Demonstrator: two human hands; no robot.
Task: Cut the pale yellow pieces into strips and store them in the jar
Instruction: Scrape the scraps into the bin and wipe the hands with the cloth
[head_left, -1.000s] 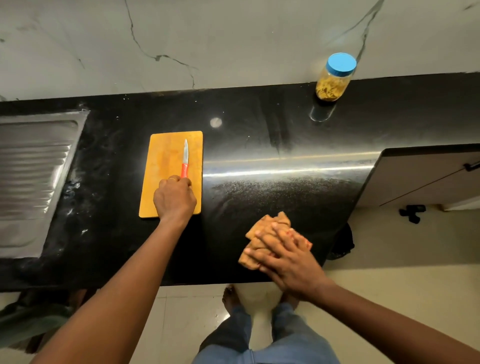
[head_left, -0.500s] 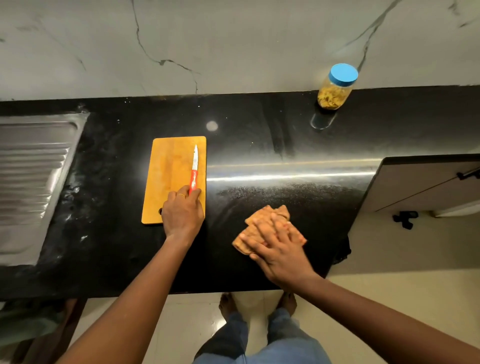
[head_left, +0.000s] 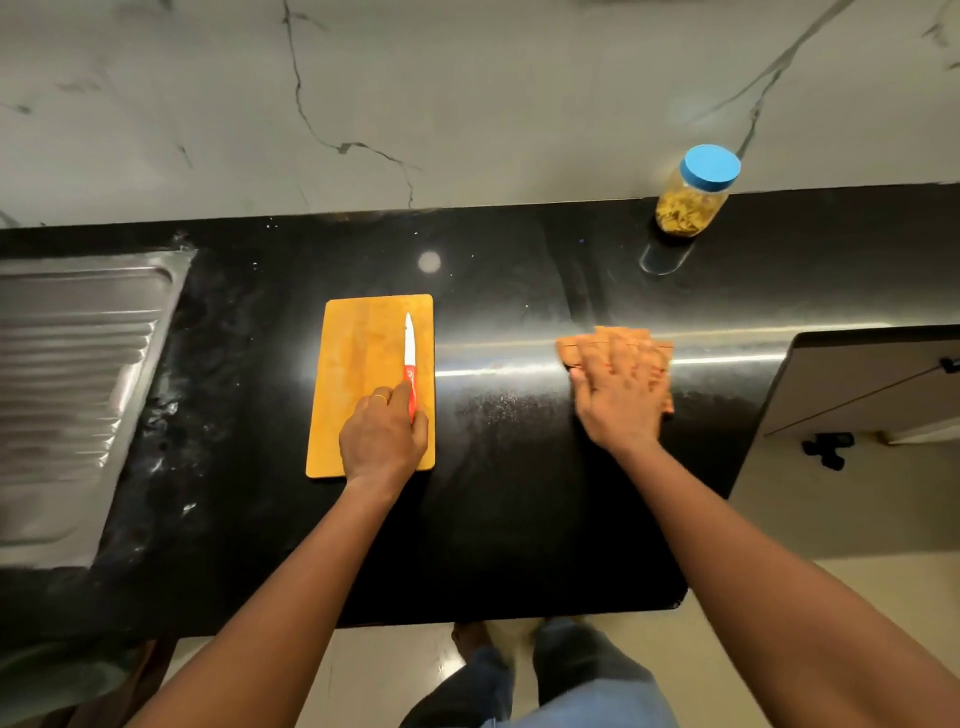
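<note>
**Two jobs at once, no loose pieces in sight**

My left hand (head_left: 383, 436) lies on the near end of the cutting board (head_left: 358, 358). Its thumb and forefinger are closed on the red handle of the knife (head_left: 410, 345), whose blade lies flat on the wood and points to 12 o'clock. I judge it is kept flat along the board's right side so the edge threatens nothing while my weight steadies the board.

At 3 o'clock from the board, well apart from it, my right hand (head_left: 618, 400) is spread flat with straight fingers. It presses a folded orange cloth (head_left: 576, 349) against the black surface (head_left: 519, 519). That hand is blurred, so I take it to be wiping; a flat palm spreads pressure over the whole cloth, which suits that.

The jar (head_left: 691, 202) stands upright at about 1 o'clock from the board, at the back of the surface near the wall. Its blue lid (head_left: 710, 165) is on, and yellow strips (head_left: 680, 218) show through its side. I see no pale yellow pieces on the board or the surface, so I judge the cutting and storing done and this to be cleanup. The steel sink drainboard (head_left: 78, 364) lies at 9 o'clock.
</note>
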